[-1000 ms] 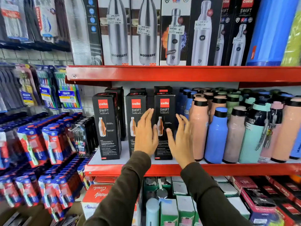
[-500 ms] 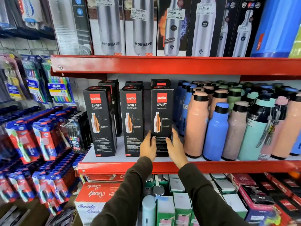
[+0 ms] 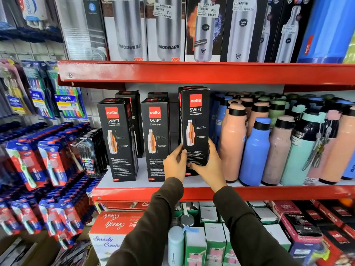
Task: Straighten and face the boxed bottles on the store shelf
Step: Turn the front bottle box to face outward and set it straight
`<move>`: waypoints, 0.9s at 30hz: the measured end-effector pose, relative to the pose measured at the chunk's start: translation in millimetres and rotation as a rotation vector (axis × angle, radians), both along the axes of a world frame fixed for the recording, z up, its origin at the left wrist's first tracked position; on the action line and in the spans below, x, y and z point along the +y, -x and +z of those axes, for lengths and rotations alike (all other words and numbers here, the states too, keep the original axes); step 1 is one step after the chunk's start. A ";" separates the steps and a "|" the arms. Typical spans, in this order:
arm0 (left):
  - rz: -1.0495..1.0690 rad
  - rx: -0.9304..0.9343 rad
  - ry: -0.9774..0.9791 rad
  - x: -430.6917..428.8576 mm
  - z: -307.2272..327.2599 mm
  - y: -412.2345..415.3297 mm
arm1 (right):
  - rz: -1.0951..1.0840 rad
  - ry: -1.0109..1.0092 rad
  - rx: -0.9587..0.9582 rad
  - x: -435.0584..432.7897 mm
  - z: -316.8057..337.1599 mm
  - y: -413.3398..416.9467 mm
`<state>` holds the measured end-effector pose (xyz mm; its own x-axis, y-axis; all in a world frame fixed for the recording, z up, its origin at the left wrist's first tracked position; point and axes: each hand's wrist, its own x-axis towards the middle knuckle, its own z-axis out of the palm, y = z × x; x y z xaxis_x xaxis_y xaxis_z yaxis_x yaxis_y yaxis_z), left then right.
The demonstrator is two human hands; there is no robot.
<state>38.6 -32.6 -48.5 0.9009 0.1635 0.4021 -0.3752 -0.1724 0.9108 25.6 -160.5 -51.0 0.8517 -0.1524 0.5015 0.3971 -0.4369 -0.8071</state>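
Three black "cello SWIFT" bottle boxes face forward on the red middle shelf point(image 3: 269, 191). The left box point(image 3: 117, 139) and the middle box point(image 3: 155, 139) stand upright on the white shelf floor, with more black boxes behind them. The right box point(image 3: 195, 123) sits higher than the other two, with both hands gripping its lower part. My left hand point(image 3: 175, 162) holds its left edge. My right hand point(image 3: 208, 164) wraps its right edge and bottom front. Its base is hidden by my hands.
Loose bottles in peach, blue and mint point(image 3: 255, 150) crowd the shelf right of the held box. The red upper shelf point(image 3: 192, 72) carries steel-bottle boxes just above. Toothbrush packs point(image 3: 48, 162) hang at left. Cartons and small boxes point(image 3: 115, 227) fill the level below.
My hands slid from flat on the box fronts down to the right box's base, closed on it, and it now sits higher than its neighbours.
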 end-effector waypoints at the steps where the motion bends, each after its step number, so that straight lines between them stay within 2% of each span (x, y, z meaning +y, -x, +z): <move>1: -0.021 -0.004 0.021 -0.8 0.7 1.3 | -0.007 -0.004 -0.013 -0.3 1.6 0.1; 6: -0.048 -0.014 0.075 -5.1 0.7 6.4 | -0.056 -0.013 -0.058 -1.4 6.8 2.9; 16: 0.052 -0.127 -0.009 -8.2 7.3 13.0 | -0.075 -0.112 -0.066 -4.1 6.5 4.5; 21: 0.031 0.007 -0.158 -6.4 10.5 -7.9 | -0.008 -0.083 -0.013 -11.3 10.3 5.5; 27: -0.105 0.053 -0.125 1.6 0.5 -11.1 | 0.057 0.016 0.043 -18.5 7.0 -1.4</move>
